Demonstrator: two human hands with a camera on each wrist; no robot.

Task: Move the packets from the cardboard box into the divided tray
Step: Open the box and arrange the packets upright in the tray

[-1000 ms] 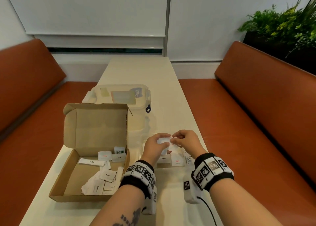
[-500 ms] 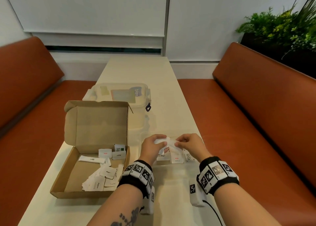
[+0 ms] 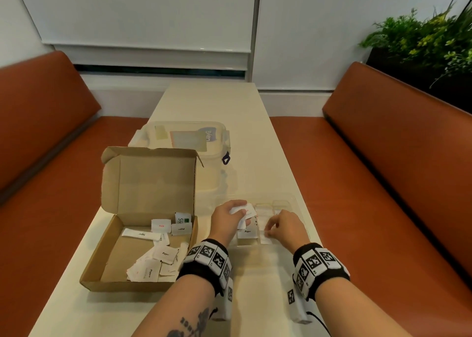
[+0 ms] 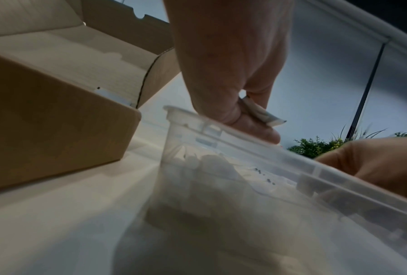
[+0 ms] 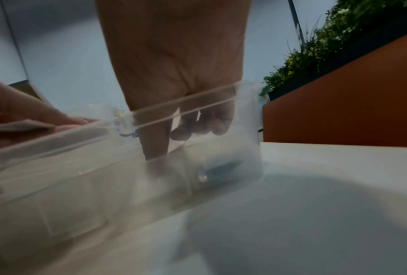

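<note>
1. The left hand (image 3: 228, 218) hovers over the left end of the divided tray (image 3: 293, 200), back of the hand up, fingers curled round a small stack of white packets (image 3: 245, 210). The left wrist view shows the stack's edge (image 4: 263, 114) pinched between thumb and fingers, above the tray rim (image 4: 221, 122). The number of packets in the stack cannot be told.
2. The right hand (image 3: 284, 228) reaches down into the tray toward its right part, fingers bent downward. In the right wrist view the fingertips (image 5: 155, 147) lie below the clear rim (image 5: 181, 109), inside a compartment. Through the blurred wall it cannot be told whether they pinch a packet or only touch one.
3. The tray is clear plastic and sits on the table (image 3: 212, 101), just to the right of the cardboard box (image 3: 143, 237). White packets lie in it; one printed packet (image 3: 247, 232) shows between the two hands. Dividers are faint, so the compartment count is unclear.
4. One cardboard box, lid flap upright. Loose packets remain in it: about four (image 3: 161, 225) along the far wall, one long sachet (image 3: 140, 234) to their left, and an overlapping heap (image 3: 155, 265) at the near right corner. The heap cannot be counted exactly.
5. One lidded clear plastic container (image 3: 184, 142) stands behind the box.
6. Both wrists wear black bands with square black-and-white markers: one (image 3: 208, 257) on the left, one (image 3: 319, 266) on the right.
7. Two orange bench seats flank the table; a green plant (image 3: 421, 37) stands behind the right bench.
</note>
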